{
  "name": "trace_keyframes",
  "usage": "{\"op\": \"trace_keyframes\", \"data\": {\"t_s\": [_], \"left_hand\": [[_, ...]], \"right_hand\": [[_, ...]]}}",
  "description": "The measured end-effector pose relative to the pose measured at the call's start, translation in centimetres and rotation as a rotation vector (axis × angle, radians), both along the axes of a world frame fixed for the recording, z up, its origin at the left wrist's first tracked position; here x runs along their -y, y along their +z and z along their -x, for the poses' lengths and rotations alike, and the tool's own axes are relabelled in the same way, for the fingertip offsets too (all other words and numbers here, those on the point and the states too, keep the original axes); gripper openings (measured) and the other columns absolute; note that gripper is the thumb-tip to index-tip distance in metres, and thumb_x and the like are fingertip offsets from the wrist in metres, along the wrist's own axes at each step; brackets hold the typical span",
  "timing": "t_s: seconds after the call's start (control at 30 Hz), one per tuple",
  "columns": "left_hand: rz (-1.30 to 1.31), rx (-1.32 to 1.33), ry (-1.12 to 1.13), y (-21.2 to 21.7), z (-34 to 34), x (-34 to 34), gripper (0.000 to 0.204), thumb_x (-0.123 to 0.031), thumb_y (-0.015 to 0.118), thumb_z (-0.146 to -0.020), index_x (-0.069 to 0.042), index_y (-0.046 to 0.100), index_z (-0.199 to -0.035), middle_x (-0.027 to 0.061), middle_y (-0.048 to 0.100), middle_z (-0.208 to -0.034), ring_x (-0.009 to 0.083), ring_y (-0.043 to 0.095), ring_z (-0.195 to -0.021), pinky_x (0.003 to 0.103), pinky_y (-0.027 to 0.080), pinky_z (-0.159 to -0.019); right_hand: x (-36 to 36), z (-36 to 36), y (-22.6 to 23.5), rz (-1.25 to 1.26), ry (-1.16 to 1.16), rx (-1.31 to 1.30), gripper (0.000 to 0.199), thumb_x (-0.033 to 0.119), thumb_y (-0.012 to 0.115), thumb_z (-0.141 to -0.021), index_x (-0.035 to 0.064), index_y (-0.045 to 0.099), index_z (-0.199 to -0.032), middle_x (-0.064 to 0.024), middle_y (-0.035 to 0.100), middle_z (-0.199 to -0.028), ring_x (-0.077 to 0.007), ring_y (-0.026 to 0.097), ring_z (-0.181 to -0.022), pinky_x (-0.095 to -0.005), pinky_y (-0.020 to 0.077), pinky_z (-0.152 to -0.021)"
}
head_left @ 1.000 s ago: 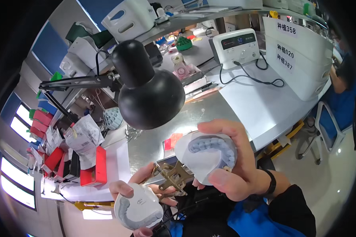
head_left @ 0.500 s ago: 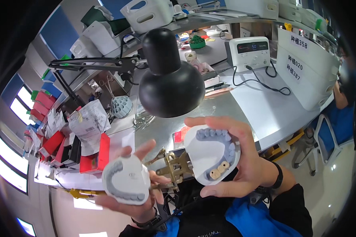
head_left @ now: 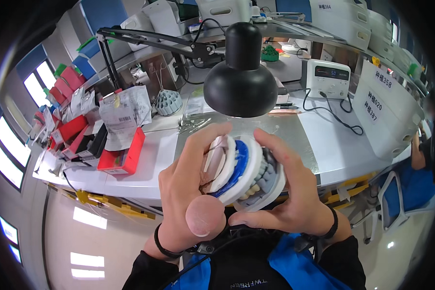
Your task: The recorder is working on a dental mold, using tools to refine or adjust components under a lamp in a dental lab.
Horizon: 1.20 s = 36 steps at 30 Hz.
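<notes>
A dental model (head_left: 244,181) with its two plaster halves brought together is held between my hands, above the front edge of the bench. Grey teeth (head_left: 267,176) and a few cream-coloured crowns (head_left: 249,193) show along its side. A bright blue layer (head_left: 238,164) runs between white plaster parts on the left. My left hand (head_left: 188,181) wraps the left end, thumb toward me. Around the right end curves my right hand (head_left: 297,191), its thumb along the lower edge. The brass articulator that joins the halves is hidden now.
A black lamp (head_left: 240,89) hangs just beyond my hands. Loose metal instruments (head_left: 193,124) lie near a grey-blue tool holder (head_left: 169,102). A red tray (head_left: 125,157) stands left; a white control unit (head_left: 327,79) and white bins (head_left: 386,113) stand right.
The two model halves, spread apart before with their inner faces up, are now folded together and turned on edge. My left hand has moved right and closed around its half. The view has shifted.
</notes>
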<state>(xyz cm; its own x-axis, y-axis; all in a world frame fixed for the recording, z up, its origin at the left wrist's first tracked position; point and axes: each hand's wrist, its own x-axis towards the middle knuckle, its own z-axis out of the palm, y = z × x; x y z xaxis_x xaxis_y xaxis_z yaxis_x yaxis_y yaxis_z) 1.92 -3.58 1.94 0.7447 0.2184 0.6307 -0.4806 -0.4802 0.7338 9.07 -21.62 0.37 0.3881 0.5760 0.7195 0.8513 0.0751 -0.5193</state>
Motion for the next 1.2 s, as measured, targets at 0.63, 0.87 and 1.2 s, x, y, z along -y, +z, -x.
{"op": "trace_keyframes", "data": {"t_s": [0.63, 0.87, 1.2], "left_hand": [[0.697, -0.297, -0.294, -2.0, 2.8, 1.5, 0.16, -0.071, 0.093, -0.048, 0.006, 0.008, -0.159, 0.0236, 0.052, -0.142, 0.0307, 0.061, -0.125, 0.044, 0.05, -0.106], [0.701, -0.243, -0.292, -2.5, 2.4, 0.1, 0.165, -0.072, 0.094, -0.043, 0.009, 0.007, -0.158, 0.0235, 0.053, -0.141, 0.0306, 0.061, -0.125, 0.043, 0.05, -0.106], [0.509, 0.164, -0.369, -3.3, 2.8, 0.5, 0.144, -0.062, 0.094, -0.062, 0.004, 0.013, -0.16, 0.0212, 0.061, -0.13, 0.0307, 0.065, -0.116, 0.044, 0.053, -0.103]], "right_hand": [[-1.4, 3.1, -3.5, -0.518, 0.001, 0.151, 0.116, 0.033, 0.101, -0.064, -0.0141, 0.037, -0.148, -0.0387, 0.051, -0.142, -0.046, 0.057, -0.132, -0.0479, 0.0453, -0.11], [-0.9, 2.4, -4.4, -0.315, 0.001, 0.079, 0.117, 0.035, 0.099, -0.068, -0.0158, 0.033, -0.15, -0.0358, 0.043, -0.151, -0.0479, 0.055, -0.133, -0.0471, 0.0453, -0.11], [-1.7, 4.0, -2.5, -0.331, 0.072, 0.104, 0.11, 0.031, 0.097, -0.07, -0.0145, 0.036, -0.15, -0.0358, 0.043, -0.152, -0.0437, 0.047, -0.142, -0.0455, 0.0373, -0.117]]}}
